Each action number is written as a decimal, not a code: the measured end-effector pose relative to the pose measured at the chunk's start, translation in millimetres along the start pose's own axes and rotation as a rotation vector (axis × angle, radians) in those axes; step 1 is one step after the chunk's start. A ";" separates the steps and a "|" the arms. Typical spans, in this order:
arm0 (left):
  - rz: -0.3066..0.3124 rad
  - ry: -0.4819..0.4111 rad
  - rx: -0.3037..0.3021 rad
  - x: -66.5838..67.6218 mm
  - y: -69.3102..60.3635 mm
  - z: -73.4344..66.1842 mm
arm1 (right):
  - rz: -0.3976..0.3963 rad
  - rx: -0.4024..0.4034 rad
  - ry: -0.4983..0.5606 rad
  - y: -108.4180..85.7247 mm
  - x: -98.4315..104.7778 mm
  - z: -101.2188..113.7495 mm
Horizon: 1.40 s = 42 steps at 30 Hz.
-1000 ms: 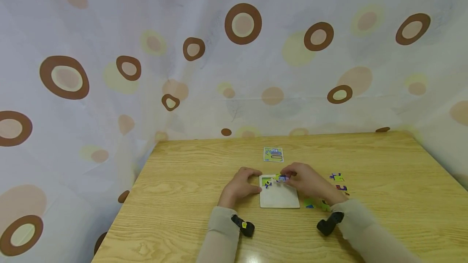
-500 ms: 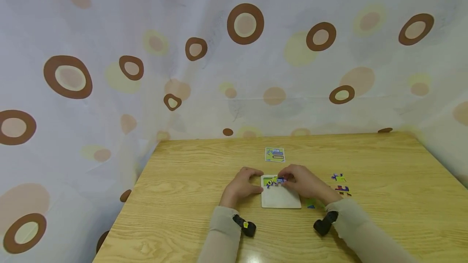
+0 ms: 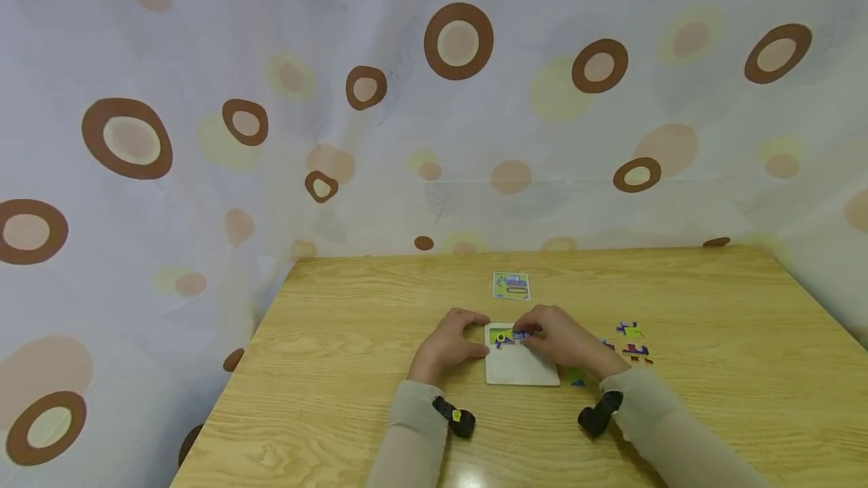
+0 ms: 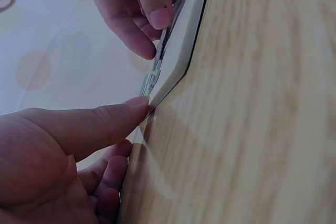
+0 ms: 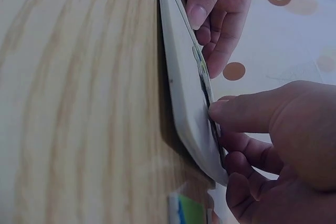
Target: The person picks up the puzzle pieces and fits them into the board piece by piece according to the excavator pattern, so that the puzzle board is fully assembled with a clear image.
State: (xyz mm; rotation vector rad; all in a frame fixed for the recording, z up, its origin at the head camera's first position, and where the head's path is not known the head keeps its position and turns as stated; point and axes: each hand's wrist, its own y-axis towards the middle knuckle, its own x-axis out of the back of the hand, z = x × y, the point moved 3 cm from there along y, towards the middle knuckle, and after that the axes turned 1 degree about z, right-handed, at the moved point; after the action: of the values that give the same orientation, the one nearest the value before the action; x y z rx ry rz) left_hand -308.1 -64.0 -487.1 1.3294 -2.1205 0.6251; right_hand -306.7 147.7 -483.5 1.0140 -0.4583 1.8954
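Note:
A white square puzzle board (image 3: 521, 367) lies on the table with a few coloured pieces in its upper part. At its left edge, my left hand (image 3: 449, 341) holds the board steady, thumb and index finger spread along the side. My right hand (image 3: 559, 333) pinches a blue-purple puzzle piece (image 3: 520, 336) at the board's upper middle, beside the green and yellow piece (image 3: 500, 337) in the left corner. Fingers cover part of the held piece. In the right wrist view, the right thumb (image 5: 241, 113) rests at the board's surface.
Loose puzzle pieces lie to the right: a green-blue piece (image 3: 630, 330), a red-purple piece (image 3: 637, 353), and a green one (image 3: 577, 376) partly behind the right wrist. A picture card (image 3: 511, 286) lies beyond the board. A patterned curtain (image 3: 380, 134) hangs behind the table.
My right hand has moved slightly left and lowered the blue-purple piece against the corner piece. The left hand keeps its place at the board's edge.

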 end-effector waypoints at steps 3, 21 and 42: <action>0.000 0.001 0.004 0.2 0.0 -0.7 | 0.002 -0.004 0.000 0.6 -0.4 0.8; 0.005 0.016 0.007 -0.5 -1.7 -0.3 | -0.047 -0.003 0.018 -0.5 -1.5 0.8; 0.001 0.024 0.004 -1.1 1.5 2.5 | -0.209 -0.007 0.033 -24.4 27.7 -3.2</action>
State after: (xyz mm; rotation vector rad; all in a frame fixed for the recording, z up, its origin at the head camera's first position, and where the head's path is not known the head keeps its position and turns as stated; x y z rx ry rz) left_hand -309.5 -64.4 -489.8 1.3165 -2.1021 0.6435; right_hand -294.4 177.6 -465.4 0.9848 -0.3265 1.7203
